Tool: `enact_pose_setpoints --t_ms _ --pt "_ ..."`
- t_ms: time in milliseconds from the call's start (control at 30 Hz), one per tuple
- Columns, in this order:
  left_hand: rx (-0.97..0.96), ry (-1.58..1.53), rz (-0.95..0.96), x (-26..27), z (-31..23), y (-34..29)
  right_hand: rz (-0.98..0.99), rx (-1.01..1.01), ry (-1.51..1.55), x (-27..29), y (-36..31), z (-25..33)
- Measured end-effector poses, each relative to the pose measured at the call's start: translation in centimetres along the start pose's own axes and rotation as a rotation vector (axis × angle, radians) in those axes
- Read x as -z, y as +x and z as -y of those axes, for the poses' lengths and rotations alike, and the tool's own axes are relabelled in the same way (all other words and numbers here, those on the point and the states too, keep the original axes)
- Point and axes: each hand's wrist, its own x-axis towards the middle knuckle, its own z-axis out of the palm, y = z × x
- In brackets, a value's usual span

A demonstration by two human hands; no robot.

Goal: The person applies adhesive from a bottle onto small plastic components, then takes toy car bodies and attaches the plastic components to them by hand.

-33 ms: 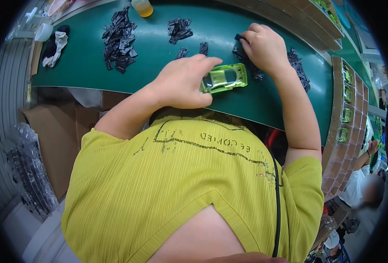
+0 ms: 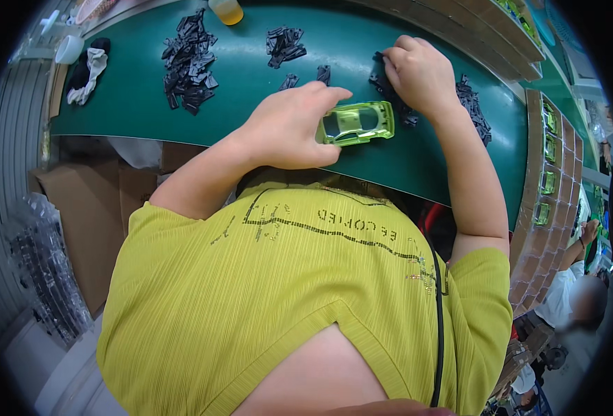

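A clear green toy car body (image 2: 357, 123) lies over the green tabletop, with my left hand (image 2: 292, 126) curved around its left end, thumb on the near side and fingers on the far side. To its right, my right hand (image 2: 418, 75) has its fingers curled in at a pile of small black plastic parts (image 2: 407, 116). Black pieces show beside the fingertips; whether one is pinched is hidden. Two little groups of black parts (image 2: 323, 74) lie just beyond the car.
A large heap of black parts (image 2: 188, 66) lies at the left, a smaller heap (image 2: 284, 46) at the back, another (image 2: 473, 107) beyond my right wrist. A cup of yellow liquid (image 2: 226, 10) stands at the far edge. A divided carton (image 2: 547, 187) with green car bodies is at the right.
My left hand and the car body have shifted very slightly to the right and tilted a little. My right hand stays almost in place at the black parts.
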Motion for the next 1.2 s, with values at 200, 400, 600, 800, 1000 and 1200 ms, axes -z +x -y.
enact_pose_setpoints --t_ms 200,400,600,800,1000,1200 --pt "0.064 0.065 -0.089 -1.3 1.1 0.0 -0.279 -0.221 0.321 0.2 -0.9 -0.9" --pt "0.027 -0.082 -0.235 -2.0 1.5 0.5 -0.039 -0.478 1.267 5.4 -4.3 3.6" --pt "0.001 -0.15 -0.261 -2.3 1.3 0.7 -0.123 -0.238 1.003 3.5 -5.4 7.2" --pt "0.021 -0.179 -0.269 -2.4 1.4 0.9 -0.166 -0.201 0.732 2.1 -5.1 8.5" --pt "0.124 -0.311 -0.225 -2.1 1.8 1.0 -0.133 -0.167 0.579 1.9 -4.6 8.6" --pt "0.138 -0.326 -0.217 -2.0 2.0 1.2 -0.097 -0.12 0.527 2.0 -4.4 8.7"
